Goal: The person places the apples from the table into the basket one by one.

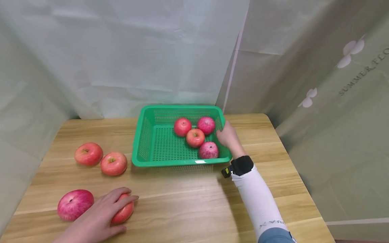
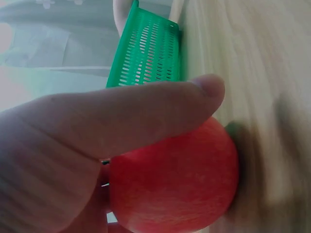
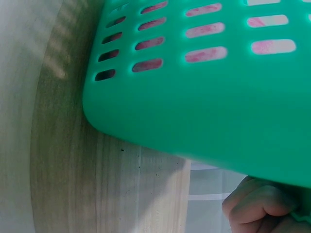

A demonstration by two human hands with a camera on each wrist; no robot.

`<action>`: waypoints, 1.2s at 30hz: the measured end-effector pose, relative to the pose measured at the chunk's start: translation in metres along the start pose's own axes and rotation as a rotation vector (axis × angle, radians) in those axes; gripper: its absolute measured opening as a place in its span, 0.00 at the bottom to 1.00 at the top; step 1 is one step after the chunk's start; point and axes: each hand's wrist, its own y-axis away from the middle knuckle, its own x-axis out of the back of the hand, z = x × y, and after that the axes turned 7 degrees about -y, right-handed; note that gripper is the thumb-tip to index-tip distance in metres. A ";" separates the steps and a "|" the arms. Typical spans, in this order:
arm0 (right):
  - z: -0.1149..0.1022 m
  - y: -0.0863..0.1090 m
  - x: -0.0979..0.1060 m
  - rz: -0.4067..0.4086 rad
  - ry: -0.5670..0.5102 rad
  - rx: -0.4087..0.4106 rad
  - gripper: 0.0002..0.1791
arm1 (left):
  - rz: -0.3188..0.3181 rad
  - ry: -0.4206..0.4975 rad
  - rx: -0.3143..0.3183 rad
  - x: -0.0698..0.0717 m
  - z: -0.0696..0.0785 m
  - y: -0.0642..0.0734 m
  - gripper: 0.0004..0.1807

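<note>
My left hand (image 1: 104, 211) lies over a red apple (image 1: 125, 212) at the near left of the wooden table, fingers curled round it. In the left wrist view the thumb (image 2: 146, 114) crosses the top of this apple (image 2: 180, 189), which rests on the wood. My right hand (image 1: 227, 135) grips the right rim of a green slotted basket (image 1: 179, 163). The right wrist view shows curled fingers (image 3: 257, 208) beneath the basket wall (image 3: 194, 97). Several red apples lie in the basket's right half, the nearest one (image 1: 208, 150) close to my right hand.
Three loose apples lie on the table (image 1: 188, 202) at the left: a pink-streaked one (image 1: 75, 204) beside my left hand, and two (image 1: 88, 154) (image 1: 113, 163) farther back. Pale curtains hang close behind and to both sides. The table's right edge is near my right forearm.
</note>
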 end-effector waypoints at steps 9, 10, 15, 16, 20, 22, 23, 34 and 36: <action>-0.001 0.001 -0.001 -0.004 -0.003 -0.008 0.35 | 0.076 -0.005 0.014 -0.011 -0.001 -0.001 0.43; -0.001 0.001 -0.002 -0.004 0.001 -0.009 0.35 | 0.083 -0.006 0.019 -0.013 -0.001 -0.001 0.42; -0.002 0.000 -0.001 0.001 0.015 -0.012 0.36 | 0.089 0.008 0.050 -0.016 0.001 -0.001 0.40; -0.002 0.000 -0.001 0.002 0.015 -0.011 0.36 | 0.084 0.013 0.058 -0.016 0.001 -0.001 0.40; -0.002 -0.001 0.000 0.001 0.014 -0.005 0.35 | 0.076 0.026 0.082 -0.015 0.002 -0.003 0.39; -0.002 0.000 0.000 0.002 0.015 -0.003 0.35 | 0.093 0.020 0.075 -0.014 0.002 -0.004 0.39; -0.002 0.000 0.000 0.003 0.015 -0.002 0.35 | 0.102 0.015 0.071 -0.014 0.002 -0.004 0.38; -0.002 0.002 0.001 0.004 0.009 0.001 0.34 | 0.102 0.013 0.077 -0.015 0.003 -0.003 0.38; -0.002 0.002 0.000 0.004 0.010 0.003 0.34 | 0.091 0.011 0.082 -0.014 0.004 -0.003 0.38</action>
